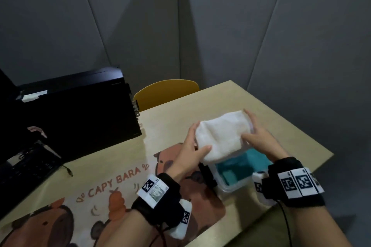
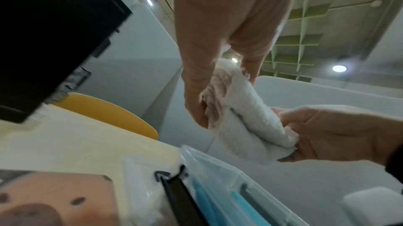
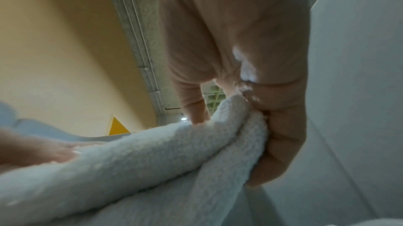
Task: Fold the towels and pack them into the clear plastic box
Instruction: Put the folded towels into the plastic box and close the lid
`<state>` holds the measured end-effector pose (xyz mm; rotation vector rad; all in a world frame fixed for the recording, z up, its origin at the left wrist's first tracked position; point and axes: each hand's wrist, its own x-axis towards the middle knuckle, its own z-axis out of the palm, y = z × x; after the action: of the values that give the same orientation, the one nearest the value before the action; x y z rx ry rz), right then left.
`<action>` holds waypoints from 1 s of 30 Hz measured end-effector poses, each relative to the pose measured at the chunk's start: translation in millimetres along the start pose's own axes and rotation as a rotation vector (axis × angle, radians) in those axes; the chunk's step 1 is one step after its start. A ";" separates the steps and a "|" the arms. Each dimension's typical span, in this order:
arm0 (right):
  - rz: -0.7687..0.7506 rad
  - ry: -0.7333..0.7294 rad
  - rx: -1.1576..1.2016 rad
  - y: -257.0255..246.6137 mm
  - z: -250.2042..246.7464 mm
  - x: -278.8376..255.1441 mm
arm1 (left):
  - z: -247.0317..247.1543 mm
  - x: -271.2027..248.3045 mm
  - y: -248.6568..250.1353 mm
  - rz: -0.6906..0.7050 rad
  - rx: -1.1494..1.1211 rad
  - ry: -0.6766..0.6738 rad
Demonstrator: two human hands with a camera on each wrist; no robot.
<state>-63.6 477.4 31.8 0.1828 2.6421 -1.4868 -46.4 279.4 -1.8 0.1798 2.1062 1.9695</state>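
Held folded white towel (image 1: 218, 136) over the clear plastic box (image 1: 230, 185), left hand (image 1: 192, 146) and right hand (image 1: 259, 138) each clamped on an end, keeping folds together for lowering onto teal towel (image 1: 241, 166).

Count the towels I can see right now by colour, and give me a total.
White towel: 1, folded, held above the clear plastic box by the left hand and the right hand.
Teal towel: at least 1, already in the box; how many layers I cannot tell.
Total: 2 towels visible.
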 end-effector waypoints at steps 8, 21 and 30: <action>0.201 -0.179 -0.500 89.1 -21.9 26.1 | 68.8 32.9 -16.6 -0.259 0.656 -0.065; 0.033 -0.766 -0.988 103.1 -1.3 56.4 | 95.0 50.0 -47.1 -0.360 1.583 -0.265; -0.032 -0.806 -0.919 111.5 -10.1 68.7 | 83.1 61.7 -41.9 -0.301 1.383 -0.287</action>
<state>-114.4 547.1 -67.3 -0.4354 2.2961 -0.1246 -80.2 372.1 -53.9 0.3147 2.6299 0.0668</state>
